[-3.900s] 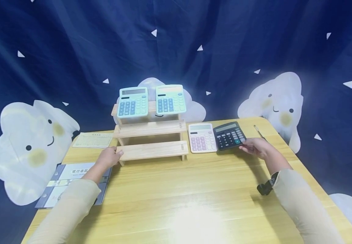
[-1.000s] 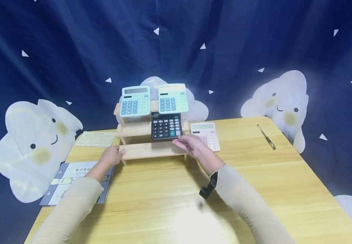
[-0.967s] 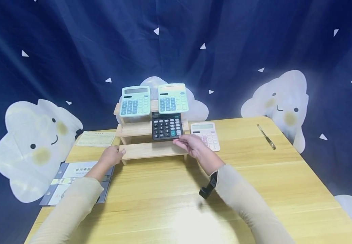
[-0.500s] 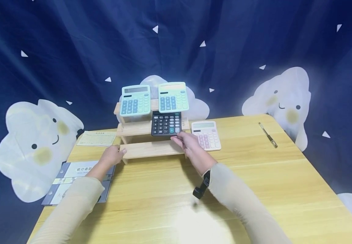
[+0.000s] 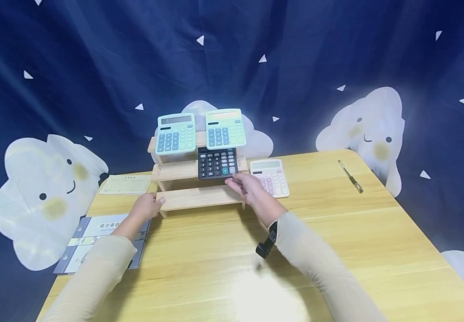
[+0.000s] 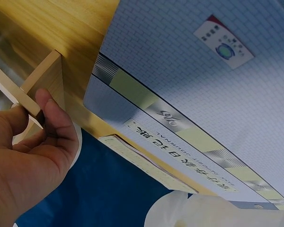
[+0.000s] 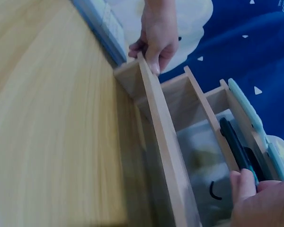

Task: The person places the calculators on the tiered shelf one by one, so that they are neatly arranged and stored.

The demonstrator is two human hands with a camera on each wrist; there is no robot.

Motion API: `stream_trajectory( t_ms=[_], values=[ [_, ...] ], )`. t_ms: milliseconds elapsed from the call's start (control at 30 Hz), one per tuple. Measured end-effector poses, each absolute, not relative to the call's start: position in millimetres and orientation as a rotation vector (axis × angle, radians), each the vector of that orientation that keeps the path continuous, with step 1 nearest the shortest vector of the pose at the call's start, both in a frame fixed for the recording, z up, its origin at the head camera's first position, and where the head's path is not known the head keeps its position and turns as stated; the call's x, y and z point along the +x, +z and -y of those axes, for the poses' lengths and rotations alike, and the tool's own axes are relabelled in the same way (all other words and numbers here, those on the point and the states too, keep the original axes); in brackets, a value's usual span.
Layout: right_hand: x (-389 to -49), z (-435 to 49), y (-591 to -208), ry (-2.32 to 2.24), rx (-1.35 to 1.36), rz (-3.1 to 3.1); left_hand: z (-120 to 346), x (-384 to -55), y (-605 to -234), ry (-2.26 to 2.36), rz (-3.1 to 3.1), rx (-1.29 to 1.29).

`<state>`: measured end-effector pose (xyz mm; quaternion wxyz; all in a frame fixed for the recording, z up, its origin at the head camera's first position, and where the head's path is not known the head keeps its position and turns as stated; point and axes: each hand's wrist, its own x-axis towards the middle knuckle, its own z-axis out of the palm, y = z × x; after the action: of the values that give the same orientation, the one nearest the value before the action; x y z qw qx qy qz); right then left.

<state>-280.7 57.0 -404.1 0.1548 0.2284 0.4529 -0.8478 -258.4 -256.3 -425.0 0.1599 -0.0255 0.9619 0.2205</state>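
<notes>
My left hand (image 5: 145, 206) pinches the left end of the bottom board of a three-step wooden rack (image 5: 200, 198); thumb and fingers lie on either side of the board in the left wrist view. My right hand (image 5: 250, 187) holds the lower right corner of a black calculator (image 5: 217, 164), which leans on the middle step (image 5: 177, 170). Its top edge is hidden behind a light-blue calculator (image 5: 225, 129) on the top step. Another light-blue calculator (image 5: 175, 134) stands to the left of that one. Just right of the rack, a white calculator with pink keys (image 5: 270, 178) lies partly behind my right hand.
A pen (image 5: 350, 177) lies at the table's right side. On the left are a paper slip pad (image 5: 125, 184) and a blue-grey journal (image 5: 99, 228), partly under my left forearm. A dark blue curtain (image 5: 232, 53) hangs behind the table (image 5: 200, 259).
My right hand has carried the black calculator from the table beside the white one to the middle step, then shifted it slightly back. My left hand has kept its hold on the rack.
</notes>
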Motion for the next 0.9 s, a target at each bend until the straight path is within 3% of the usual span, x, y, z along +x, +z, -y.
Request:
stream_trajectory(
  t_ms=[533,900],
  values=[
    [-284,-138,-388,-2.140,0.666,-1.761,258,-254,-423,0.611,-2.754,-0.061],
    [-293,-207,-400,-1.804,0.635,-2.059,258,-259,-427,0.609,-2.763,-0.037]
  ],
)
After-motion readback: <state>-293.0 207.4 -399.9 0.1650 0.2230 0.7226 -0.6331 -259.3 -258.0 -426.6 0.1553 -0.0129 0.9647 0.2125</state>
